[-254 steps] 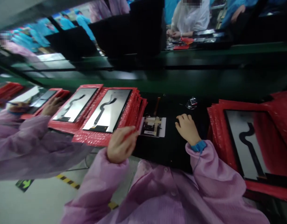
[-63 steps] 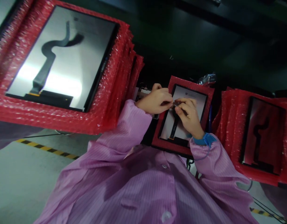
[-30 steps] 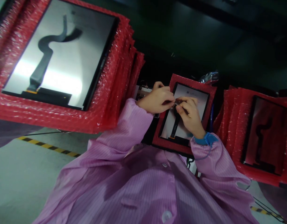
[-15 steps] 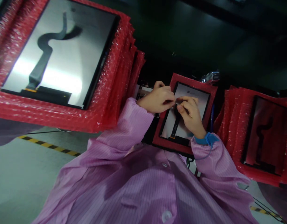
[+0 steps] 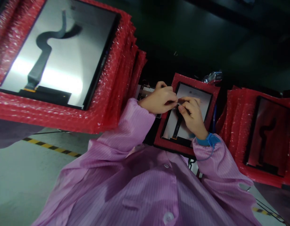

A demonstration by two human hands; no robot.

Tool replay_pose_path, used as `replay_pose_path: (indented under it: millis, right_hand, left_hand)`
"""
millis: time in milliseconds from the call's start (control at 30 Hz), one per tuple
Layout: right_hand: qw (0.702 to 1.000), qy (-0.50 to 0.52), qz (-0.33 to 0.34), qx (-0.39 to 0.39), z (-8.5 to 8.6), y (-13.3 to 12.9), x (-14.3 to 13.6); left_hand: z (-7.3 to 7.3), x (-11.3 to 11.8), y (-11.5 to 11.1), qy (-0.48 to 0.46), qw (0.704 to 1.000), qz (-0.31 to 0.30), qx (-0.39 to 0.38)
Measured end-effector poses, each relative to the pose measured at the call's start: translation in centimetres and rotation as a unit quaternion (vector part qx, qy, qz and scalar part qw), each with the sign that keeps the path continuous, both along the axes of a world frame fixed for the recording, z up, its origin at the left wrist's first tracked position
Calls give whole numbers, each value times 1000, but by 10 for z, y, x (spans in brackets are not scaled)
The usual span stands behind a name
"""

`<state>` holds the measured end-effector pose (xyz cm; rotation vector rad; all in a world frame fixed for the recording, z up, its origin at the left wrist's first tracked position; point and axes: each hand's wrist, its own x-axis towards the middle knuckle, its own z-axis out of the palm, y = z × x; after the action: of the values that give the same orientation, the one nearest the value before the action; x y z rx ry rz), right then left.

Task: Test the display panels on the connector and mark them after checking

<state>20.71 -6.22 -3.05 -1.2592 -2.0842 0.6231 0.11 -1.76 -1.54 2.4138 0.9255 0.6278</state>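
In front of me a display panel (image 5: 203,99), pale back upward, lies on a red bubble-wrap sheet (image 5: 212,106). A dark flex cable (image 5: 177,127) rises from the panel's lower edge to my fingers. My right hand (image 5: 193,115), a blue band around its wrist, pinches the cable's upper end between thumb and fingers. Against it, fingertips nearly touching, my left hand (image 5: 161,99) is closed in a pinch over the panel's left side. Whatever sits between the left fingertips is too small and hidden to make out.
At left stands a tall stack of red bubble wrap (image 5: 107,116) with another display panel (image 5: 71,59) on top. More red wrap (image 5: 234,125) and a covered panel (image 5: 268,138) are at right. A shiny clear plastic item (image 5: 213,77) lies behind the middle panel.
Both hands stay almost exactly in place at the cable's end. The view has shifted very slightly.
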Motion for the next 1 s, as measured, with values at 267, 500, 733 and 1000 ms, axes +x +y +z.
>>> replay_pose_path:
  millis: [267,500,733,1000]
  right_hand:
    - [1000,-12,1,1,-1,0,-1]
    - [1000,-23,9,-8,0,0,0]
    - [1000,-21,14,-8,0,-1,-1]
    - [1000,-26,10,-5,1,-2,-1]
  left_hand:
    - [-2,-1,0,-16,1000,-7,-11]
    - [0,-4,1,-14,1000,-2,-20]
    - [0,-9,2,-39,998,1,-57]
    - [1,-4,-1,-51,997,9,-56]
